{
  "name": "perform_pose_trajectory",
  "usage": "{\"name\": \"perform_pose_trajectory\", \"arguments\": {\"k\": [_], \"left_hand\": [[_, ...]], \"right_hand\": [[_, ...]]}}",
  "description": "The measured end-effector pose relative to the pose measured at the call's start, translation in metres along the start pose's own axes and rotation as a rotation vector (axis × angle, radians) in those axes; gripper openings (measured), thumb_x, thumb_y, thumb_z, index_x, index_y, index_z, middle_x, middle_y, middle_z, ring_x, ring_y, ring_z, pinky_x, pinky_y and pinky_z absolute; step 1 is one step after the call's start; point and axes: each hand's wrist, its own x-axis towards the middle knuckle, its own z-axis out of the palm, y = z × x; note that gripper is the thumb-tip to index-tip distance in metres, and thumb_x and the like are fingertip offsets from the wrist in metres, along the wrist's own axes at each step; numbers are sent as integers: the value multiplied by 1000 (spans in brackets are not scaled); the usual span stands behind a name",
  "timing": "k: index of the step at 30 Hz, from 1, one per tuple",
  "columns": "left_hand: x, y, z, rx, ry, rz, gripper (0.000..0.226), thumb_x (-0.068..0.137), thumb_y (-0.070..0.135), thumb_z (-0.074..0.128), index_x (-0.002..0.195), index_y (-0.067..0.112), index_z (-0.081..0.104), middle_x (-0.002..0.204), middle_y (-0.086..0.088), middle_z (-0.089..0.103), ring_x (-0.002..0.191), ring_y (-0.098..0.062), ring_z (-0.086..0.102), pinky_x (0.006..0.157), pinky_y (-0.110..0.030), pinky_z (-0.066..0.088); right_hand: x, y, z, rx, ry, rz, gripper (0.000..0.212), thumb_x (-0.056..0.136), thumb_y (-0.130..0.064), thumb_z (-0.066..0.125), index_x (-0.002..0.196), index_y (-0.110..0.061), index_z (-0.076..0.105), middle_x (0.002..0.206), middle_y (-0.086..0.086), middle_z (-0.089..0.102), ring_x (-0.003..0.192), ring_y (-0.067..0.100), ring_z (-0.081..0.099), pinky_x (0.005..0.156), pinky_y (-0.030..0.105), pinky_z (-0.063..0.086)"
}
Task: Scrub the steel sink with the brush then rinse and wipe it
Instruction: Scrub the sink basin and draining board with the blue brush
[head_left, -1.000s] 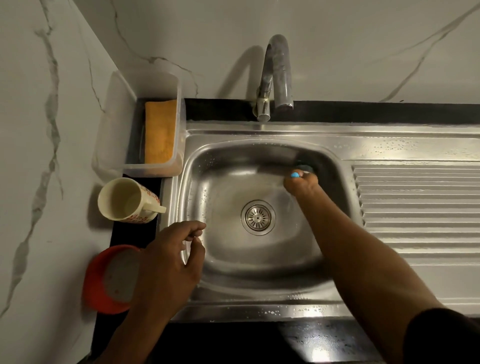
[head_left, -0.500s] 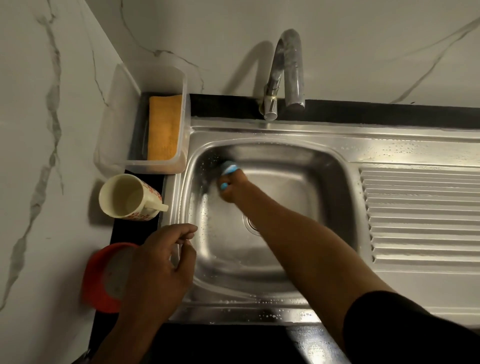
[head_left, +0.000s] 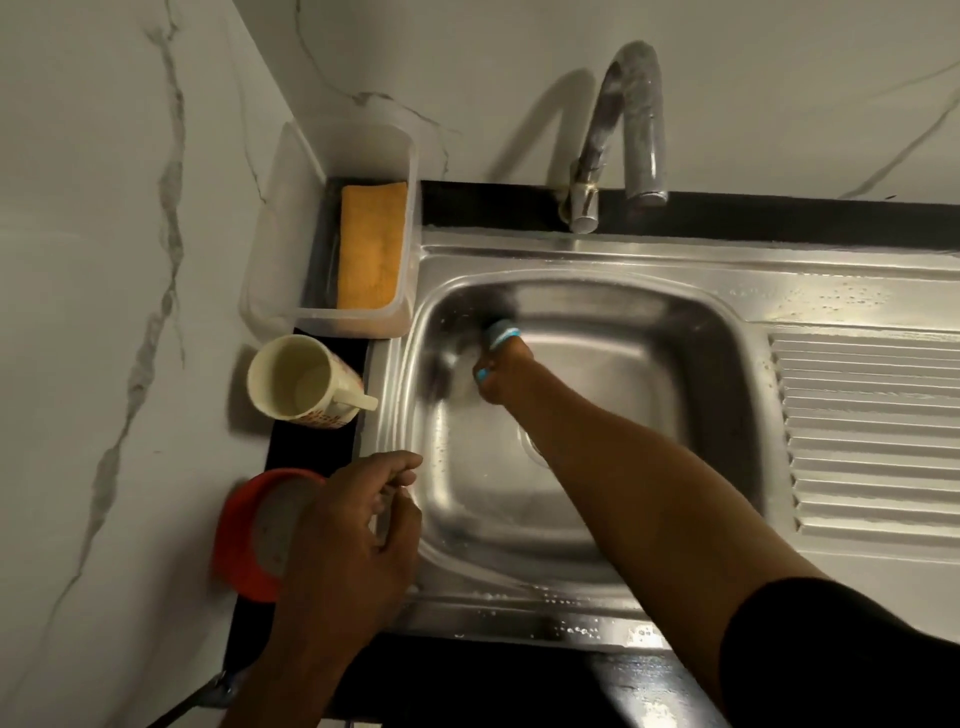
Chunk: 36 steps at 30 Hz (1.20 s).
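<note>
The steel sink (head_left: 696, 332) fills the middle of the head view, its basin wet and shiny. My right hand (head_left: 501, 371) reaches deep into the basin's far left corner and grips a brush (head_left: 501, 330) with a blue and white handle; the bristle end is blurred against the left wall. The forearm crosses over the drain (head_left: 532, 449) and hides most of it. My left hand (head_left: 358, 519) rests on the sink's left rim with its fingers curled loosely and nothing held in it.
A curved steel tap (head_left: 631, 130) stands behind the basin. A clear plastic tub (head_left: 395, 317) with an orange sponge cloth (head_left: 370, 249) sits at the back left. A cream mug (head_left: 298, 376) and a red bowl (head_left: 234, 540) stand left of the sink. The ribbed drainboard (head_left: 867, 436) lies to the right.
My right hand swept the brush from the basin's far right side to its far left corner and keeps scrubbing there. My left hand stayed on the left rim.
</note>
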Motion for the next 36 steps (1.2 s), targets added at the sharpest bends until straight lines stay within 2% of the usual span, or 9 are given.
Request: {"name": "perform_pose_trajectory", "arguments": {"k": [2, 4, 5, 8, 12, 19, 23, 28, 36], "left_hand": [[-4, -2, -2, 0, 10, -12, 34, 91, 4, 71, 117, 25, 74, 104, 20, 73, 99, 1, 67, 84, -7, 47], [-8, -3, -3, -5, 9, -17, 32, 91, 5, 70, 117, 25, 73, 104, 20, 72, 101, 1, 65, 85, -5, 44], [-9, -3, -2, -6, 10, -13, 32, 91, 5, 70, 116, 25, 73, 104, 21, 72, 100, 1, 65, 84, -4, 44], [-10, -4, 2, -19, 19, -20, 33, 91, 2, 70, 113, 26, 73, 102, 20, 72, 98, 1, 66, 83, -7, 48], [-8, -9, 3, 22, 65, 10, 27, 91, 0, 68, 112, 16, 75, 97, 15, 72, 94, 2, 65, 80, -6, 46], [-13, -7, -3, -37, 82, -54, 21, 99, 15, 61, 115, 23, 73, 103, 19, 72, 99, 1, 68, 83, -7, 50], [-15, -6, -1, -48, 89, -76, 24, 97, 9, 64, 116, 21, 73, 105, 17, 72, 100, 0, 68, 85, -9, 50], [-15, -2, 8, -27, 108, -69, 26, 96, 1, 63, 114, 14, 75, 102, 15, 73, 99, 0, 68, 83, -8, 49], [-20, 3, 7, -17, 122, -75, 26, 96, 0, 62, 111, 18, 73, 97, 17, 70, 94, -1, 67, 80, -5, 47]], "right_hand": [[7, 29, 15, -375, -23, -169, 23, 99, -39, 64, 106, -17, 64, 85, 8, 62, 49, 10, 47, 43, 20, 45], [16, 47, 7, -762, 32, -380, 49, 106, -46, 49, 133, -7, 59, 122, 18, 67, 87, 23, 67, 79, 31, 59], [18, 50, -2, -885, 45, -432, 56, 106, -53, 44, 133, -6, 58, 123, 19, 66, 97, 31, 69, 82, 39, 60], [1, 57, -37, -1433, -80, -580, 57, 107, -57, 37, 122, -7, 60, 104, 15, 65, 78, 30, 67, 53, 31, 51], [-6, 79, -84, -1976, -339, -540, 57, 110, -52, 36, 117, -3, 64, 109, 18, 65, 98, 34, 66, 75, 30, 41], [-32, 90, -120, -1788, -477, -173, 48, 109, -54, 40, 89, -13, 53, 69, 3, 50, 49, 13, 44, 49, 26, 38], [-62, 71, -116, -1554, -621, 37, 42, 105, -57, 48, 90, -18, 49, 60, -2, 37, 46, 13, 29, 43, 22, 25], [-68, 71, -109, -1587, -659, -51, 45, 106, -56, 45, 100, -13, 57, 60, 0, 40, 46, 13, 34, 43, 23, 30], [-43, 80, -119, -1719, -535, -68, 46, 108, -54, 45, 85, -14, 51, 54, -2, 44, 37, 12, 38, 42, 22, 35]]}}
